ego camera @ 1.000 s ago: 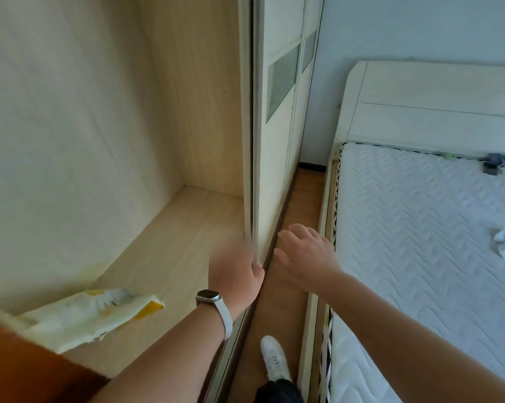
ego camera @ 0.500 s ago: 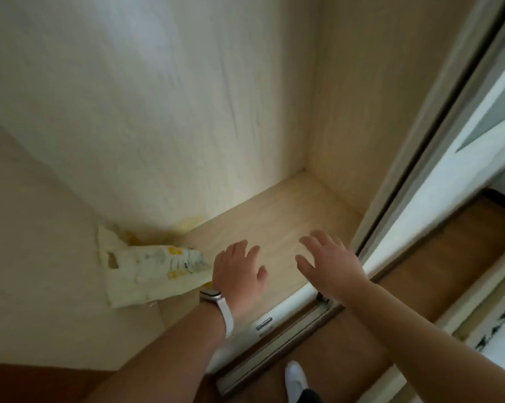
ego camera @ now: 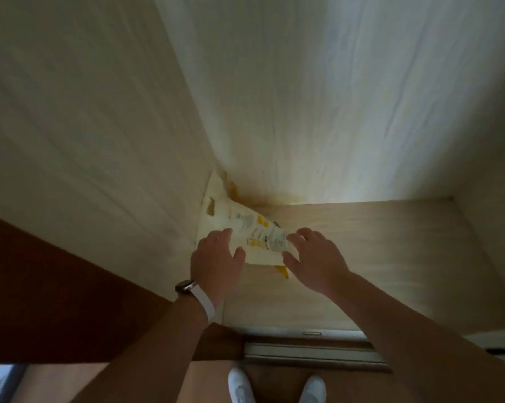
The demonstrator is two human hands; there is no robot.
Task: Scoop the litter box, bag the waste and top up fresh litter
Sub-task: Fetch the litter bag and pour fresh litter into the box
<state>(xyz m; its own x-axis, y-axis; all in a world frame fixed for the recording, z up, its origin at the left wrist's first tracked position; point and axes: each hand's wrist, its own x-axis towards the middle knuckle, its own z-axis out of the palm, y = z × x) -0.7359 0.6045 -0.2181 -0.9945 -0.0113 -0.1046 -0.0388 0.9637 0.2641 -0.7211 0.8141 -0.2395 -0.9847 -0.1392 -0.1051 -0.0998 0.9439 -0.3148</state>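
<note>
Two hands reach into a closet at frame centre. A cream-and-yellow bag (ego camera: 239,228) leans in the closet's back-left corner on the shelf (ego camera: 376,257). Left hand (ego camera: 216,261), watch (ego camera: 185,286) on its wrist, is spread over the bag's near edge, grasping nothing. Right hand (ego camera: 315,260) is spread beside the bag's right end. White shoes (ego camera: 274,386) show at bottom centre.

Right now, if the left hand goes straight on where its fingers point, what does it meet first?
Most likely the cream and yellow printed bag in the wardrobe corner; the left hand already overlaps it, though contact is unclear.
</note>
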